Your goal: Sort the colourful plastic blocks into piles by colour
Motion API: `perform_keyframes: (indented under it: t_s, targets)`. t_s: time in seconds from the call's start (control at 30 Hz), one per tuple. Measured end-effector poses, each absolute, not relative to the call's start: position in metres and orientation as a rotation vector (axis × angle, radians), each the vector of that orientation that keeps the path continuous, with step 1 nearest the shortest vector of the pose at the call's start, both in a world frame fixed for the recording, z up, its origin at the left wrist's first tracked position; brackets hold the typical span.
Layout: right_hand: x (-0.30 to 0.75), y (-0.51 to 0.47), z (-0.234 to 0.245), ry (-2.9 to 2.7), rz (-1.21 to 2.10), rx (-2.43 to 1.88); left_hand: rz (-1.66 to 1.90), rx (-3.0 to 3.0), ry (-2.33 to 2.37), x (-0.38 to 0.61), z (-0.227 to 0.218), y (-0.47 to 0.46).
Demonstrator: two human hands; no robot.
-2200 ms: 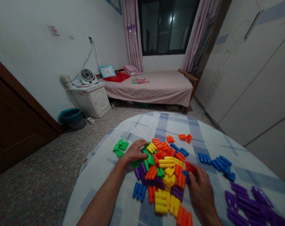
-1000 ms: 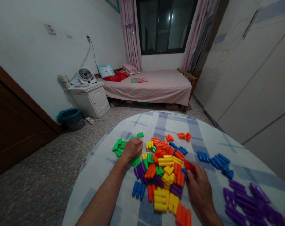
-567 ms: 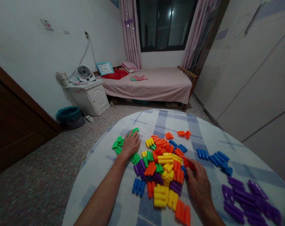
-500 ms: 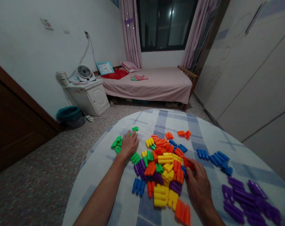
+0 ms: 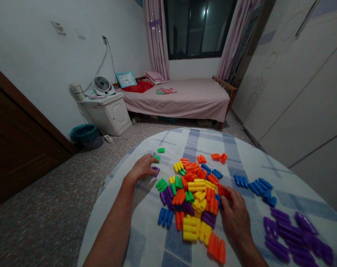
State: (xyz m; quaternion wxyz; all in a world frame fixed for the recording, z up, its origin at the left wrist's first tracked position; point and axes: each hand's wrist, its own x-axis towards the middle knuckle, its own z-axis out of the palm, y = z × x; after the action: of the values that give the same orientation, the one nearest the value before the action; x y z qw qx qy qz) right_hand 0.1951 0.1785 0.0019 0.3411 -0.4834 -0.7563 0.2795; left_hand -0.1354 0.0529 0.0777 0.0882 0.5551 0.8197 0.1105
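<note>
Several ribbed plastic toy blocks in yellow, orange, green, blue and purple form a pile (image 5: 198, 185) in the middle of the table. To its left, my left hand (image 5: 140, 168) is low over the cloth, thumb and fingers apart. A green block (image 5: 156, 159) lies at its fingertips and a purple block (image 5: 155, 171) by its thumb; the hand covers most of the green group beneath. At the pile's right edge, my right hand (image 5: 235, 211) has its curled fingers on an orange block (image 5: 222, 191). A blue block (image 5: 218, 201) sits beside that thumb.
Blue blocks (image 5: 259, 187) and purple blocks (image 5: 293, 233) lie in groups on the right. A few orange blocks (image 5: 219, 157) are at the back, and a lone green block (image 5: 161, 150) is at the far left. A checked cloth (image 5: 146, 230) covers the rounded table.
My left hand has shifted left, off the spot where the purple block now shows, and its thumb has spread from the fingers. My right hand stays at the orange block.
</note>
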Motion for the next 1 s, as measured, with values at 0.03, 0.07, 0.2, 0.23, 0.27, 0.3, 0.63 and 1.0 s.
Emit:
perform_keyframes:
  t_s: [0.03, 0.07, 0.2, 0.23, 0.27, 0.3, 0.63, 1.0]
  targets:
    - [0.195, 0.179, 0.002, -1.967, 0.732, -1.256, 0.299, 1.644, 2.451, -0.133, 0.077, 0.054]
    - [0.195, 0.179, 0.002, -1.969, 0.736, -1.256, 0.259, 1.629, 2.463, -0.131, 0.076, 0.056]
    - [0.196, 0.179, 0.002, -1.979, 0.736, -1.246, 0.072, 1.581, 2.52, -0.121, 0.068, 0.063]
    - [0.196, 0.178, 0.002, -1.983, 0.734, -1.242, 0.034, 1.591, 2.522, -0.119, 0.067, 0.065]
    - [0.196, 0.178, 0.002, -1.985, 0.734, -1.241, 0.004, 1.605, 2.523, -0.117, 0.066, 0.066]
    - [0.196, 0.178, 0.002, -1.984, 0.734, -1.242, -0.017, 1.614, 2.525, -0.115, 0.065, 0.067]
    - [0.195, 0.179, -0.003, -1.977, 0.692, -1.219, 0.397, 1.751, 2.338, -0.091, 0.053, 0.084]
    - [0.195, 0.178, 0.0, -1.978, 0.713, -1.218, 0.553, 1.649, 2.59, -0.095, 0.062, 0.082]
